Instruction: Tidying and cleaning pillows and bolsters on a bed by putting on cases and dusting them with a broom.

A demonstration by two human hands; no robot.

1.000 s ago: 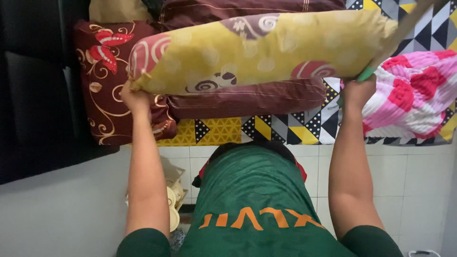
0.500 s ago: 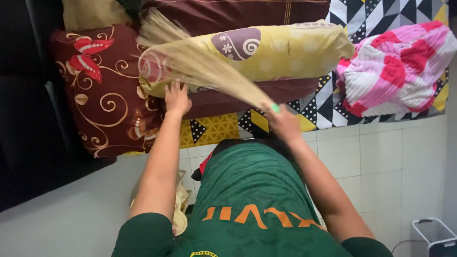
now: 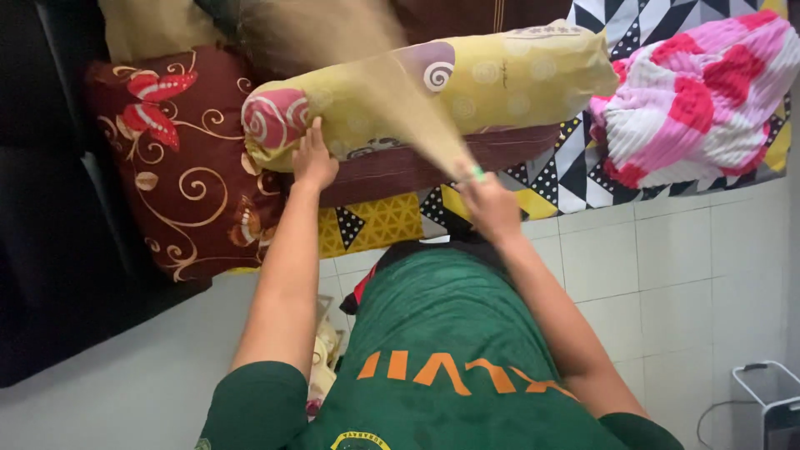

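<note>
Since the earlier frame the yellow bolster pillow (image 3: 433, 87) has stayed lying across the upper middle, on a maroon pillow (image 3: 433, 167), and the left hand (image 3: 314, 158) still presses flat and open against its lower left end. The right hand (image 3: 492, 208), centre frame, stays closed around the green-tipped handle of a straw broom (image 3: 392, 83), whose bristles have swung higher, now fanning toward the upper left as a blur over the bolster.

At far left a dark red pillow with butterflies (image 3: 179, 158) lies on the bed's geometric-patterned sheet (image 3: 575, 175); a pink and white blanket (image 3: 692, 108) is bunched at upper right. White floor tiles (image 3: 667, 258) fill the lower right.

The bristle tips are too smeared to trace, and a white bin (image 3: 767, 404) is cut off at the lower right corner.
</note>
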